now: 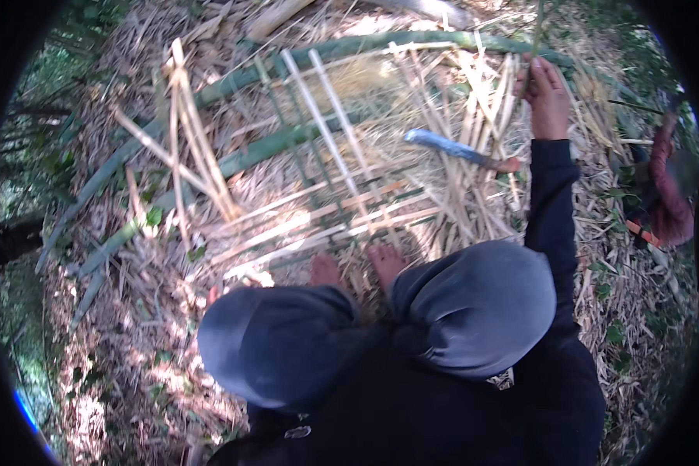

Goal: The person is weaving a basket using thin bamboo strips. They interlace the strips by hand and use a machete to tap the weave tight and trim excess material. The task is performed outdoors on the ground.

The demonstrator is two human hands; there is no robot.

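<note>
The right hand (546, 93) is gripping a thin strip (537, 35); the left isn't showing, can't tell! A knife (450, 145) is lying across loose strips (474, 109), crowding the lattice (356, 190).

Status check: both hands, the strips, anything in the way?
Left hand out of view. Right hand holding green strip. Crossed strips below. Knife right of them.

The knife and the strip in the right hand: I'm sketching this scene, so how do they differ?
The knife lies untouched, while the strip is held in the right hand. The knife is blue-grey with a reddish-brown end; the strip looks green. The knife is broader, the strip thinner. Both are long and narrow.
</note>
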